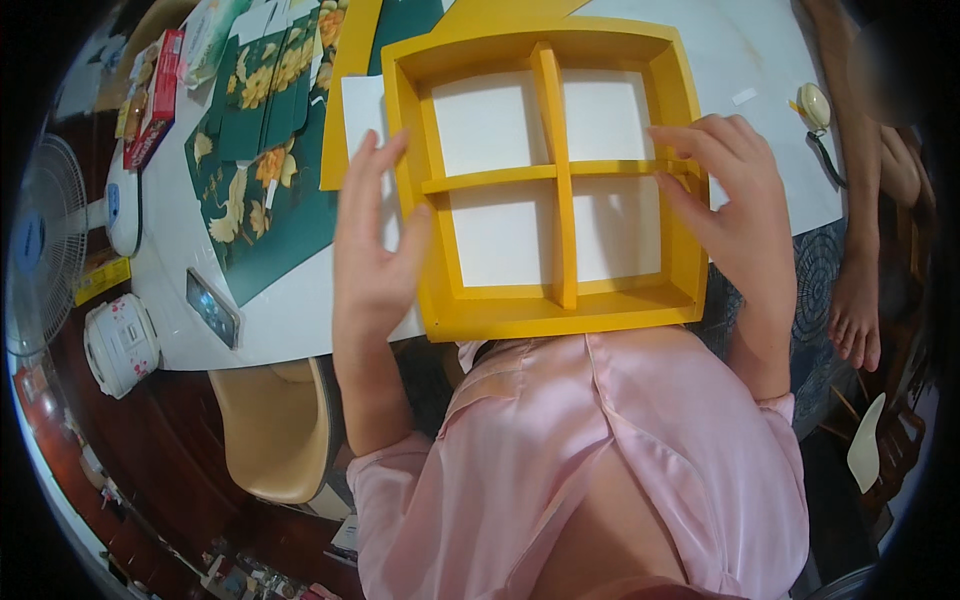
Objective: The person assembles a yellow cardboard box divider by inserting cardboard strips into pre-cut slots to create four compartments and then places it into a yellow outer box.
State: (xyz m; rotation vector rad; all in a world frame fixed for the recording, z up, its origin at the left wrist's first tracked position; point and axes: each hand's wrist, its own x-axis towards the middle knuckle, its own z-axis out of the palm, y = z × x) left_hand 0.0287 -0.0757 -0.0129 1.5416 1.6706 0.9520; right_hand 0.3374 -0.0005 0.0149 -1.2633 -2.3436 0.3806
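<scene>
A yellow box frame point(565, 325) lies in front of me at the near edge of the table. Crossed yellow dividers point(560, 225) split it into several compartments with white bottoms. My left hand point(375, 245) is beside the left wall, its fingers spread and thumb apart, with nothing held. Over the right wall reaches my right hand point(740, 185). Its curved fingers and thumb are apart, either side of the cross divider's right end. The thumb tip is close to that divider; whether it touches cannot be made out.
Green floral-printed card pieces point(265, 190) lie at the left of the white table point(165, 290), with a phone point(212, 308) nearby. Beyond the table's left side are a fan point(50, 240) and a white appliance point(122, 343). Another person's bare leg point(858, 220) shows at the right.
</scene>
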